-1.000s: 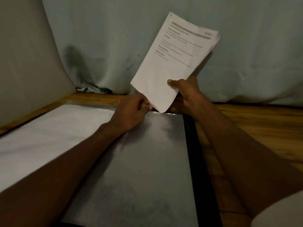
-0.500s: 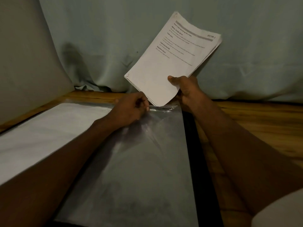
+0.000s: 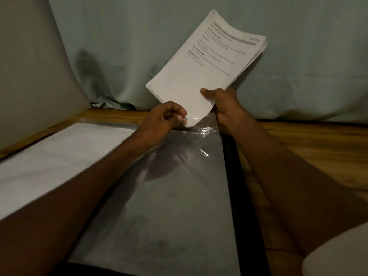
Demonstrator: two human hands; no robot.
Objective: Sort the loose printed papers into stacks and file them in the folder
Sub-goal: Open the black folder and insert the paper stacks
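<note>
My right hand (image 3: 225, 104) grips a stack of printed papers (image 3: 201, 64) by its lower edge, thumb on the top sheet, holding it tilted up and away. The stack's lower corner has entered the open mouth of a clear plastic sleeve (image 3: 169, 196) of the open black folder (image 3: 237, 176). My left hand (image 3: 163, 120) pinches the sleeve's top edge and lifts it up beside that corner. On the folder's left side lies another sleeve filled with white paper (image 3: 49, 160).
The folder lies on a wooden table (image 3: 308, 144). A pale cloth backdrop (image 3: 298, 86) hangs close behind the far edge, and a grey panel (image 3: 29, 76) stands at the left. Bare wood shows to the right of the folder.
My left hand has lifted the sleeve's top edge open. The paper stack has come lower, and its corner has slipped into the sleeve's mouth.
</note>
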